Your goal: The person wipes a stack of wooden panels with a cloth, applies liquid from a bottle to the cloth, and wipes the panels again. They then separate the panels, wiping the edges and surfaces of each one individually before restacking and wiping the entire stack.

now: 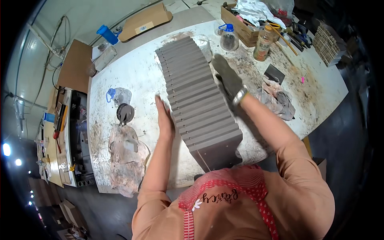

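Observation:
A long dark-grey pleated bellows cover (200,100) lies lengthwise on the white worktable (150,74), its folds running crosswise and a flat end plate facing me. Along its left side my left hand (164,114) is held edge-on, bare, fingers stretched out. On the other side my right hand (228,76), in a dark work glove with a metal-banded watch at the wrist, reaches forward with straight fingers by the far half of the cover. Neither hand is wrapped round anything. Whether each palm presses on the folds is hard to see.
To the left are a stained cloth (128,160), a round dark tin (125,113) and a clear jug piece with a blue handle (120,96). Behind stand a jug (229,38), a bottle (263,44) and a wooden box (240,26). A rag (278,100) lies right.

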`<state>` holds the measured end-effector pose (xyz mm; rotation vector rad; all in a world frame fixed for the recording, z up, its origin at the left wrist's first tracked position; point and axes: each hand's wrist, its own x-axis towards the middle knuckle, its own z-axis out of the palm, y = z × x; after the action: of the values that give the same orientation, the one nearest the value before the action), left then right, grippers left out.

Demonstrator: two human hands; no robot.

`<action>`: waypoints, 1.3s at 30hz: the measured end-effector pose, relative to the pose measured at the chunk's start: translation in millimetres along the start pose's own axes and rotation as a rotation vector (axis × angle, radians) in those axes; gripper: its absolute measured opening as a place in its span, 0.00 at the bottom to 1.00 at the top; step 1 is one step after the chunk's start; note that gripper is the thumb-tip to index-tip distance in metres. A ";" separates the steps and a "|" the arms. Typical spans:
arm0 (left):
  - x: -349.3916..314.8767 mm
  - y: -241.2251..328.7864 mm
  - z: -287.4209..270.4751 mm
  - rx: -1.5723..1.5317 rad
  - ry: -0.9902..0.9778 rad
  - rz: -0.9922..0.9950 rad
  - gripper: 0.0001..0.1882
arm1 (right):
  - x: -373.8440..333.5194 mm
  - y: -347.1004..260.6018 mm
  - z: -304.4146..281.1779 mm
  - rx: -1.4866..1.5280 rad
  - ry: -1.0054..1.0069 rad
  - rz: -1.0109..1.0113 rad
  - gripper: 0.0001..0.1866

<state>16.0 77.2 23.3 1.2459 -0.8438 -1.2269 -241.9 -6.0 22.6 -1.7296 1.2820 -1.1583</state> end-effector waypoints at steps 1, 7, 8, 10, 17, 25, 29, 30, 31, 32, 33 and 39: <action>25.2 12.3 -0.1 0.044 -0.012 0.069 0.41 | 26.7 -50.6 0.3 -0.201 -0.105 0.033 0.31; 111.7 65.7 46.3 0.255 -0.172 -0.041 0.40 | 100.7 -41.2 27.9 -0.200 -0.130 0.033 0.43; 116.1 66.7 47.2 0.254 -0.167 -0.052 0.40 | 98.8 -38.8 29.6 -0.148 -0.124 0.070 0.43; 106.8 73.9 58.3 0.169 -0.260 -0.048 0.38 | 97.4 -23.2 25.4 -0.193 -0.116 0.049 0.44; 122.5 73.0 50.5 0.178 -0.277 -0.122 0.39 | 104.8 -42.2 21.7 -0.218 -0.117 0.064 0.47; 131.0 93.8 40.7 0.401 -0.106 0.220 0.41 | 105.4 6.3 -8.5 0.033 -0.152 0.168 0.52; 209.7 100.1 39.1 0.868 -0.134 0.704 0.33 | 122.6 -15.3 17.4 0.099 -0.167 0.232 0.40; 215.0 99.4 48.3 0.864 -0.140 0.706 0.33 | 122.2 -16.6 22.0 -0.081 -0.202 0.221 0.36; 219.5 96.0 60.9 1.125 -0.185 0.609 0.31 | 116.1 -17.1 30.1 0.066 -0.160 0.252 0.34; 220.0 93.6 71.8 1.384 -0.225 0.497 0.30 | 112.8 -20.0 31.6 0.065 -0.161 0.254 0.34; 215.2 92.0 83.1 1.431 -0.259 0.442 0.30 | 110.4 -23.7 26.6 -0.049 -0.179 0.206 0.37; 212.9 96.3 89.3 1.458 -0.359 0.505 0.30 | 104.9 -31.6 21.1 -0.248 -0.083 0.190 0.40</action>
<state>-7.1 -159.3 101.9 1.6938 -2.3653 -0.2614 -198.9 -97.5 69.8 -1.7638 1.5529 -0.8393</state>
